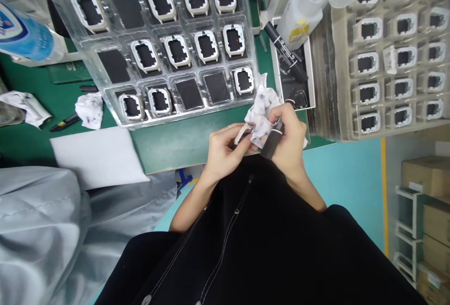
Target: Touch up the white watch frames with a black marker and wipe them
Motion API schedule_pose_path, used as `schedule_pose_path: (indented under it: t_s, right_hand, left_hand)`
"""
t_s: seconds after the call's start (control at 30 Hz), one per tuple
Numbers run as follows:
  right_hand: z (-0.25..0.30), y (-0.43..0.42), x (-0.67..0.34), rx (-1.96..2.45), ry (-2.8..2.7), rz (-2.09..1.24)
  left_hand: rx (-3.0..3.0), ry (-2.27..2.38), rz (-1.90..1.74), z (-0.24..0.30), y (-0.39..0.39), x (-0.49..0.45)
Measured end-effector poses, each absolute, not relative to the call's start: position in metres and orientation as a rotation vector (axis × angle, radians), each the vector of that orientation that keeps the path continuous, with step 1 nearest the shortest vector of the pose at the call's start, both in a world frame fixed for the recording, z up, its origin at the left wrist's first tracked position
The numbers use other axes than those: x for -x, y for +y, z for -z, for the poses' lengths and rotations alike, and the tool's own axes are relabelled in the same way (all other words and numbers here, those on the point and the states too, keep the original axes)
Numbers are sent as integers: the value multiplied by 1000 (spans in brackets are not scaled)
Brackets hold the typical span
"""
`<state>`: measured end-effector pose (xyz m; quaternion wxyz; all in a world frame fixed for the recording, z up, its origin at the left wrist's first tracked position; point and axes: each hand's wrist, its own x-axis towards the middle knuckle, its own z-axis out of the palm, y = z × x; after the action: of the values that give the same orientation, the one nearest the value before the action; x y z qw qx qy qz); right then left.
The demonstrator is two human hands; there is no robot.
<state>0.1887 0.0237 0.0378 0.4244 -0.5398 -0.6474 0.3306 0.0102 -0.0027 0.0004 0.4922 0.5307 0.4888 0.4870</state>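
Note:
My left hand point(225, 152) is closed around a small white frame part point(242, 133), most of which the fingers hide. My right hand point(290, 136) grips a black marker pen point(272, 142), its dark end pointing down towards me. The same hand pinches a crumpled white tissue point(263, 101) with dark ink stains, which lies against the frame part. Both hands are close together at the table's front edge. Just beyond them is a clear plastic tray point(186, 114) with rows of white square frames point(243, 81); some pockets show only their dark bottoms.
On the right stand a white box point(311, 94) holding another marker point(281, 42), a spray bottle point(298, 21), and stacked trays point(346, 124) of frames. At left lie a white pad point(98, 157), stained tissue point(89, 110) and a blue-labelled package point(26, 33). A person's grey sleeve point(38, 211) is nearby.

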Motion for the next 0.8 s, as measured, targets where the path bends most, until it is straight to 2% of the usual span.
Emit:
schedule_pose_path:
  t_s: [0.17,0.43,0.8]
  right_hand:
    - [-30,26,-198,1318,-1577,-708]
    - [-28,30,-201,1441,-1575,-515]
    - [-8,39,-197,1274,-1652,-510]
  left_hand:
    - [-1007,1088,-1169,-2,-4,-12]
    - [-917,1016,-1205,-4,-2,-7]
    - [-901,948,-1210,-1,-2,-4]
